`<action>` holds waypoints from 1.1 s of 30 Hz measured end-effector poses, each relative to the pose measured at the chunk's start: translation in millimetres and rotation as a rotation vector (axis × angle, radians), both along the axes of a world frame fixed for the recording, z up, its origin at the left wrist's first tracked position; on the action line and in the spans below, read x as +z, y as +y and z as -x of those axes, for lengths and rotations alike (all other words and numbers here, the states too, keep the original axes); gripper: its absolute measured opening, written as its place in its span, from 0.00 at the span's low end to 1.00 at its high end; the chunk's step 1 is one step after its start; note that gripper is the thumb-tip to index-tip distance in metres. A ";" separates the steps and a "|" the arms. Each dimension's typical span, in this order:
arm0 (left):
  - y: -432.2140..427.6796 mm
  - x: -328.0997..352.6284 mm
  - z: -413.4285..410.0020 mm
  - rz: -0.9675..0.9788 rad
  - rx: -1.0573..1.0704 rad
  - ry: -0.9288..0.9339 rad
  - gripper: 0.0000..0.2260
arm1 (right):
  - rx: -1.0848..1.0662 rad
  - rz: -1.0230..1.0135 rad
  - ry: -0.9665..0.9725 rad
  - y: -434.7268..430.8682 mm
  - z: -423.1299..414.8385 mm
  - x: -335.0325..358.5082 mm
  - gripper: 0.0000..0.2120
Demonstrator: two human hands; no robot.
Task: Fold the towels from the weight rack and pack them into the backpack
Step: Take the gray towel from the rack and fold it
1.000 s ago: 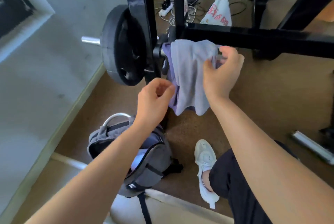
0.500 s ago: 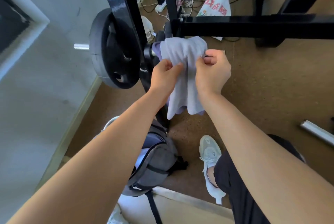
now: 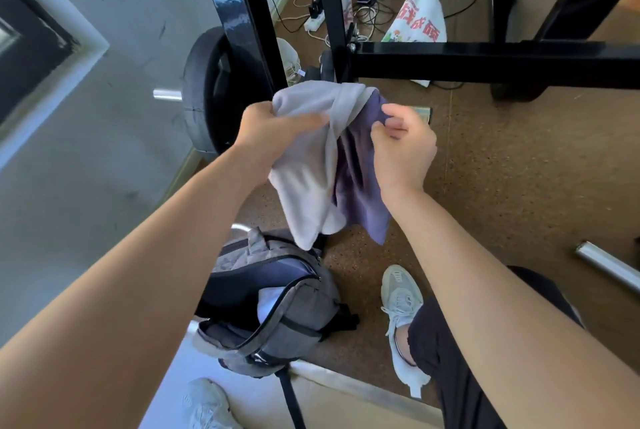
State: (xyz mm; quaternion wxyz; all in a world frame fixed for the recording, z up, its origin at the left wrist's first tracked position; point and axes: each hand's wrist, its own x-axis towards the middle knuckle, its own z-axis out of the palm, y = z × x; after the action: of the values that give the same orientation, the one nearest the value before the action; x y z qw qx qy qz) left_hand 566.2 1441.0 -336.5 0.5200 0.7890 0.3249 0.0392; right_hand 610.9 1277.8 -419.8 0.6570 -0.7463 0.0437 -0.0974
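A pale grey towel point(image 3: 304, 172) hangs bunched in front of the weight rack point(image 3: 485, 61), gripped near its top by my left hand point(image 3: 273, 130). Behind it hangs a purple towel point(image 3: 360, 193), and my right hand point(image 3: 401, 144) pinches its upper edge. Both towels dangle above the floor, over an open grey backpack point(image 3: 291, 310) that stands below them with something white showing inside.
A black weight plate point(image 3: 211, 96) on a steel bar sits left of the rack's upright. Cables, a power strip and a printed white bag point(image 3: 419, 19) lie behind the rack. My shoes point(image 3: 401, 297) stand by the backpack. A metal tube point(image 3: 606, 262) lies at right.
Both towels have come off the bar and toward me. The grey one and the purple one have separated, each in one hand. The camera has tilted lower.
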 end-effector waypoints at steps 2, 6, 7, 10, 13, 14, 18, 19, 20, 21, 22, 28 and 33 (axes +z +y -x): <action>3.6 -3.5 3.1 -0.091 -0.048 0.003 0.16 | 0.053 0.078 -0.049 2.4 -0.4 -4.9 0.12; 4.0 3.6 2.5 0.025 0.001 -0.188 0.02 | 0.141 0.290 -0.127 7.5 3.0 -13.6 0.16; 4.4 5.9 1.7 0.101 0.011 -0.249 0.01 | 0.156 0.389 -0.144 8.1 4.3 -14.1 0.17; 6.3 17.0 2.8 0.218 0.072 -0.430 0.05 | 0.160 0.635 -0.169 9.5 7.9 -11.7 0.20; 10.5 29.6 7.1 0.189 0.095 -0.564 0.12 | 0.147 0.718 -0.177 10.1 12.2 -7.6 0.22; 10.3 33.3 9.8 0.173 0.099 -0.595 0.13 | 0.146 0.763 -0.183 10.2 12.8 -7.8 0.24; 12.5 44.7 29.6 0.161 0.194 -0.707 0.15 | 0.147 0.944 -0.216 15.1 10.0 -8.1 0.27; 13.0 47.4 36.4 0.171 0.225 -0.724 0.15 | 0.138 0.981 -0.222 17.0 6.9 -7.7 0.27; 12.8 50.3 43.7 0.180 0.253 -0.736 0.15 | 0.130 1.005 -0.223 19.1 3.7 -6.4 0.26; 11.6 52.7 50.8 0.186 0.270 -0.743 0.15 | 0.123 1.015 -0.218 21.2 -0.3 -5.4 0.25; 9.7 54.5 58.4 0.180 0.278 -0.741 0.15 | 0.114 1.015 -0.208 23.9 -3.4 -4.3 0.24; 2.6 52.2 98.4 0.070 0.335 -0.647 0.14 | 0.094 1.045 -0.148 37.2 -28.4 11.7 0.25; 5.3 38.8 121.0 0.011 0.441 -0.605 0.12 | 0.207 0.945 0.121 39.7 -73.5 40.2 0.23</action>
State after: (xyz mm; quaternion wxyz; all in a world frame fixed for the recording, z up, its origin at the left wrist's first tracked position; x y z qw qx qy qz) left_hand 445.2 1446.3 -297.7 0.5759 0.6499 0.3189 0.3798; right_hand 684.4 1317.5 -379.5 0.2487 -0.9677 -0.0415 0.0030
